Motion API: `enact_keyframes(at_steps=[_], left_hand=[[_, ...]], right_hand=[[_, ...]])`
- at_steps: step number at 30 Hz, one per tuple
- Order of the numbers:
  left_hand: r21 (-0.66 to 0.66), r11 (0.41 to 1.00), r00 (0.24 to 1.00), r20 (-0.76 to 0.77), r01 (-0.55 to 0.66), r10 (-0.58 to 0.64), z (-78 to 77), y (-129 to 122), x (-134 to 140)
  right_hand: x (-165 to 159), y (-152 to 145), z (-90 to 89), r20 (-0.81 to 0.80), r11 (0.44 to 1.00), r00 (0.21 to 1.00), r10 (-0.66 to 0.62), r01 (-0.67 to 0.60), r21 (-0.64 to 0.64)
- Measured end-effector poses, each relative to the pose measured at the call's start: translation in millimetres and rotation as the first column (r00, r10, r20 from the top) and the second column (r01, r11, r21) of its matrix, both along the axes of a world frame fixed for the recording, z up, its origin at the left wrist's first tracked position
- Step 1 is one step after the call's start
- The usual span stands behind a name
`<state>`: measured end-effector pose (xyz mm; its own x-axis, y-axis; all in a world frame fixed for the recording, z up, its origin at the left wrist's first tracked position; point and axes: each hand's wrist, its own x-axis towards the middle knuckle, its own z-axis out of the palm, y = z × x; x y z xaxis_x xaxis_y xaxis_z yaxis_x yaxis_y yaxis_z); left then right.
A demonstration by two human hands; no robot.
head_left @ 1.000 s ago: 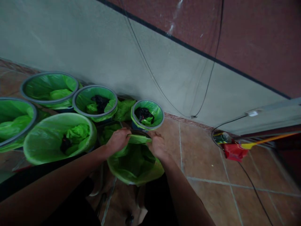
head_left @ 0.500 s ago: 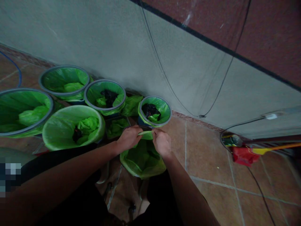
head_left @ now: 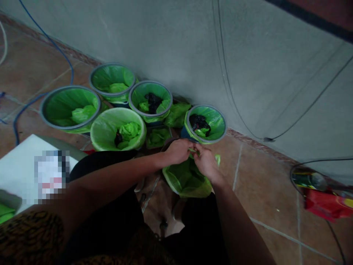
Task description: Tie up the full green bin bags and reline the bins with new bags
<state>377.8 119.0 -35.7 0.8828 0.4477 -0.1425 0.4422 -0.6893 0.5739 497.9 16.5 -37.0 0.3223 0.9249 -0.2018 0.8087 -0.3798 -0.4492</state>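
My left hand [head_left: 179,151] and my right hand [head_left: 205,160] meet over the far rim of a bin between my knees. Each is closed on the edge of a thin green plastic bag [head_left: 190,184], which lines that bin and hangs over its near rim. A short twisted piece of the bag shows between my fingers. Beyond my right hand, a loose green flap sticks out. Just past my hands stands a small bin [head_left: 220,129] with a green liner and a black bag inside. Most of the bin's body is hidden by the bag.
More green-lined bins stand on the left: a pale one [head_left: 95,125] and several grey-rimmed ones [head_left: 129,98] near the wall. A white box [head_left: 16,158] is at lower left. A red dustpan [head_left: 317,204], a bottle [head_left: 306,180] and a black cable [head_left: 338,239] lie at right.
My hands have come closer together, and the bag edge stretched between them is now bunched. A green flap has appeared beyond my right hand. The view has swung left, bringing in the white box.
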Motion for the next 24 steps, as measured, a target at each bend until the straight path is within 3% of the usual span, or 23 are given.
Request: enact_keyframes(at_steps=[9,11,15,17,24], left_hand=[[0.070,0.995,0.996,-0.040,-0.072,0.075,0.3,4.4,-11.4],[0.105,0.992,0.996,-0.038,-0.073,0.077,0.5,5.9,-13.8],[0.156,0.987,1.000,0.004,-0.022,0.022,1.1,3.8,-16.7],[0.179,0.984,1.000,0.016,0.008,-0.011,1.3,1.7,-17.0],[0.245,0.969,0.992,-0.129,0.036,-0.004,4.2,7.4,-16.2]], right_hand=[[6.1,-4.6,9.8,0.234,0.971,0.949,-0.210,0.230,-0.063],[5.5,-4.6,9.0,0.209,0.979,0.958,-0.195,0.202,-0.013],[-1.2,0.2,1.6,0.070,0.983,0.997,0.021,-0.033,0.183],[-4.5,2.4,-0.9,0.057,0.976,0.996,0.071,-0.081,0.204],[1.1,-2.1,7.2,0.215,0.988,0.967,-0.137,0.117,0.104]])
